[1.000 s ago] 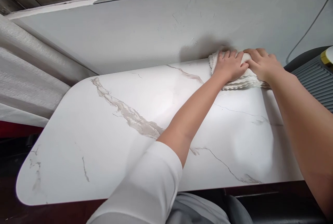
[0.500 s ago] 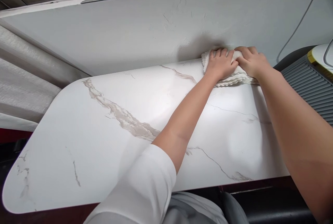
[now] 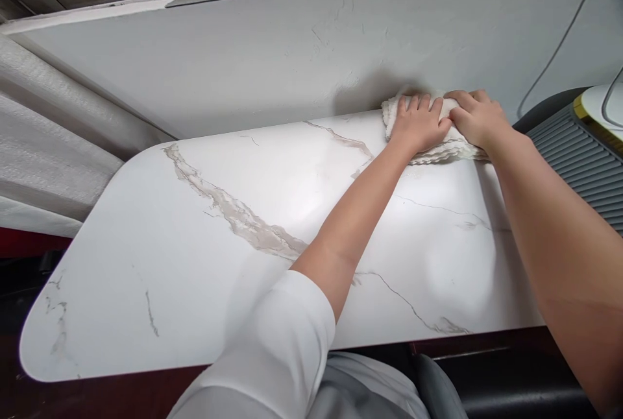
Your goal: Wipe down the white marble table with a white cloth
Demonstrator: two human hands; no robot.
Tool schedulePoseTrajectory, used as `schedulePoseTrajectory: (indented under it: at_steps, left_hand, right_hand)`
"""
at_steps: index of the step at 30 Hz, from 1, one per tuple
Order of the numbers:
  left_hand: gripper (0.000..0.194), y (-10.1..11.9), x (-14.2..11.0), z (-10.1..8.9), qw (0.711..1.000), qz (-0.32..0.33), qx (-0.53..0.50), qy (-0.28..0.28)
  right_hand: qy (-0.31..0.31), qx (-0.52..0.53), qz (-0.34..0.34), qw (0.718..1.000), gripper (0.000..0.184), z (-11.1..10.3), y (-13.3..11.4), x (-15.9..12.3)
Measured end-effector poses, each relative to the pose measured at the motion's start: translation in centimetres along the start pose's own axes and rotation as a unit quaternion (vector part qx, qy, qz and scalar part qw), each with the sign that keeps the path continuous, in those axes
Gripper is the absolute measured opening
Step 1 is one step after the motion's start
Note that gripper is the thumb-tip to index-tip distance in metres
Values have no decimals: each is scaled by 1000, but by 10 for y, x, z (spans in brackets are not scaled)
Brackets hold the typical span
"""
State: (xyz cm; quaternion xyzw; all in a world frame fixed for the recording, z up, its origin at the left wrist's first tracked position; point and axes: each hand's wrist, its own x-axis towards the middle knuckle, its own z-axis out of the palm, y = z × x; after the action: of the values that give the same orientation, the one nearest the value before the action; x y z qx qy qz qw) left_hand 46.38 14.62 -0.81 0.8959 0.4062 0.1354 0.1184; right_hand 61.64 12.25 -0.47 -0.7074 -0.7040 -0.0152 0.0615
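White fabric first: the L arm's sleeve (image 3: 272,341) runs in from the bottom edge, cut off there, w/ grey clothing (image 3: 365,383) beside it, partly hidden. A black padded surface (image 3: 525,386) shows lower R, also cut off; can't tell what it belongs to. Next, the white marble-pattern tabletop (image 3: 195,289), rounded at its L end; both forearms hide parts of it, & its R end is out of view. Near its back edge lies the cream cloth (image 3: 455,150), folded in layers w/ wavy edges, mostly under the hands. L hand (image 3: 420,126) is palm-down on it, fingers nearly straight, slightly spread, not closed. R hand (image 3: 479,119) is over its R part, fingers loosely bent, part-open; any pinch underneath is hidden. Thumbs are close together. R of that, a grey ribbed unit (image 3: 579,153) w/ gold band, cut off by the frame. Curtain (image 3: 48,133) far L. Behind: pale wall (image 3: 219,69), thin cord (image 3: 555,56); a pixelated block covers part of the top R.
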Motion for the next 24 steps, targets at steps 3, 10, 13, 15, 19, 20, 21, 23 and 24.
schedulePoseTrajectory:
  at_steps: [3, 10, 13, 15, 19, 20, 21, 23, 24]
  left_hand:
    - [53, 3, -3, 0, 1000, 5, -1, 0]
    - [55, 12, -12, 0, 1000, 7, -1, -9]
    - [57, 20, -19, 0, 1000, 2, 5, -5]
    - [57, 27, -25, 0, 1000, -6, 19, -2]
    - [57, 44, -43, 4, 1000, -6, 29, 5]
    - [57, 50, -50, 5, 1000, -1, 31, 6]
    - [57, 55, -57, 6, 999, 5, 34, 7]
    - [57, 68, -73, 8, 999, 15, 45, 10]
    - [57, 74, -81, 8, 998, 19, 52, 13]
  right_hand:
    - [30, 17, 63, 997, 59, -1, -2, -1]
    - [64, 29, 41, 997, 68, 6, 10, -5]
    - [34, 35, 73, 996, 62, -3, 3, -19]
    - [9, 43, 89, 995, 58, -12, -5, -33]
    - [-23, 59, 107, 992, 56, -25, -15, -69]
    - [-27, 61, 105, 992, 56, -26, -15, -78]
    - [-29, 61, 105, 992, 56, -27, -14, -88]
    - [-35, 60, 110, 991, 56, -27, -11, -108]
    - [-37, 58, 118, 991, 56, -27, -9, -118]
